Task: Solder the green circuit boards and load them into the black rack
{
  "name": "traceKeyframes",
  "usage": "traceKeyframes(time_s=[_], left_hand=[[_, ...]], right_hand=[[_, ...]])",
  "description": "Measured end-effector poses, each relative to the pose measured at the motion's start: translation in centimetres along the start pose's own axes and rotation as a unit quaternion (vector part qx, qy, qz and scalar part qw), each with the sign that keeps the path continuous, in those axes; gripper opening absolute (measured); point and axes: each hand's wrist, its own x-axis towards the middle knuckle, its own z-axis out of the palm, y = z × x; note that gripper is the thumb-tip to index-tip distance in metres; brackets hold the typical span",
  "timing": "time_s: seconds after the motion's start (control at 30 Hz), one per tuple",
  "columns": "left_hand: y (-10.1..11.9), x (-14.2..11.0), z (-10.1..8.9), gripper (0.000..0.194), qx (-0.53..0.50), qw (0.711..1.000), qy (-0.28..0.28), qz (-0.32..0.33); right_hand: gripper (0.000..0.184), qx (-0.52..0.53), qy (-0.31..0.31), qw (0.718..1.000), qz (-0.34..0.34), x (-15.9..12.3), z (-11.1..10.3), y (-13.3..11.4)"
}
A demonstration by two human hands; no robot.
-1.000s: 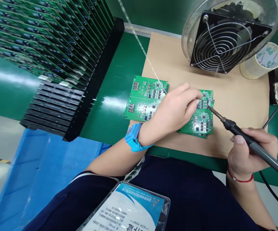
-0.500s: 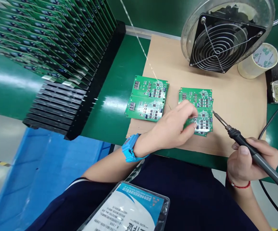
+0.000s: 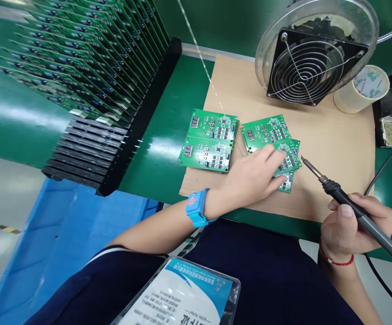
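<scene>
Circuit boards (image 3: 267,128) on brown sheet (image 3: 338,149), now skewed apart, more squared before. Apparently pinching one with left hand (image 3: 246,178). Gripping soldering iron (image 3: 338,192) in right hand (image 3: 341,232), tip just beside, off the boards; likely handling, not soldering.

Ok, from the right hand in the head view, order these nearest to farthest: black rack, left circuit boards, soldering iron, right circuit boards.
1. Soldering iron, held in the right hand.
2. Right circuit boards, partly under the left hand.
3. Left circuit boards, stacked left of those.
4. Black rack, far left.
</scene>
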Motion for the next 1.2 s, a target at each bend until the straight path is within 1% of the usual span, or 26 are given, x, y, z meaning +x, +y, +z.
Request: traceKeyframes(time_s=[0.07, 0.1, 0.17, 0.23, 0.33, 0.4, 0.5, 0.7, 0.83, 0.97, 1.07, 1.2], left_hand=[[-0.4, 0.1, -0.5, 0.012, -0.101, 0.994, 0.029, -0.034], [-0.7, 0.2, -0.7, 0.013, -0.137, 0.989, 0.041, -0.045], [-1.1, 0.4, -0.9, 0.021, -0.16, 0.985, 0.051, -0.049], [-1.3, 0.7, -0.7, 0.022, -0.13, 0.989, 0.057, -0.036], [-1.3, 1.1, -0.3, 0.019, -0.044, 0.996, 0.074, -0.028], [-1.2, 1.3, 0.0, 0.02, 0.005, 0.996, 0.08, -0.031], [-1.2, 1.6, 0.3, 0.024, 0.038, 0.996, 0.072, -0.037], [-1.2, 1.9, 0.7, 0.025, 0.048, 0.996, 0.064, -0.048], [-0.9, 2.0, 0.8, 0.027, 0.048, 0.996, 0.055, -0.046], [-0.7, 2.1, 1.0, 0.027, 0.056, 0.997, 0.039, -0.023], [-0.7, 2.0, 1.0, 0.028, 0.044, 0.999, 0.023, 0.0], [-0.8, 1.8, 0.7, 0.03, 0.016, 0.999, 0.031, 0.007]], right_hand=[[0.019, 0.006, -0.008, 1.0, 0.006, 0.0, 0.0, -0.1], [0.018, 0.009, -0.014, 1.0, 0.011, 0.1, 0.1, -0.2], [0.016, 0.015, -0.034, 0.999, 0.026, 0.3, 0.1, -0.4], [0.015, 0.016, -0.056, 0.998, 0.036, 0.6, 0.3, -0.7], [0.014, 0.003, -0.089, 0.995, 0.039, 1.2, 0.5, -0.9], [0.013, -0.003, -0.101, 0.994, 0.047, 1.3, 0.6, -1.0], [0.013, -0.007, -0.112, 0.992, 0.058, 1.3, 0.6, -0.9], [0.015, -0.001, -0.112, 0.991, 0.073, 1.2, 0.6, -0.8], [0.015, -0.003, -0.115, 0.991, 0.069, 1.3, 0.7, -0.8], [0.017, 0.0, -0.12, 0.991, 0.064, 1.3, 0.6, -0.8], [0.016, -0.001, -0.12, 0.991, 0.061, 1.3, 0.6, -0.8], [0.019, 0.007, -0.114, 0.992, 0.051, 1.3, 0.6, -0.6]])
